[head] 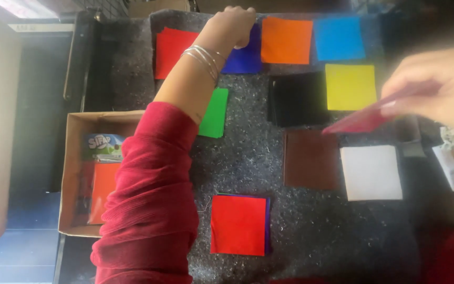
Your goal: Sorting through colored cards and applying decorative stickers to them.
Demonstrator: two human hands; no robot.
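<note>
Right hand (437, 84) blurred, green sheet (215, 113) half hidden by left arm, box (74, 173) partly covered.

- A worktop covered in grey felt (300, 231) is filling the middle of the frame.
- Along the top edge, red (172, 50), dark blue (248, 58), orange (286, 40) and light blue (338, 38) paper squares are lying.
- Below them, green (215, 113), black (298, 100) and yellow (350, 87) squares are resting.
- Lower right, brown (310, 159) and white (371, 172) squares are sitting side by side.
- At bottom centre, a red square (237, 225) is lying on a blue one.
</note>
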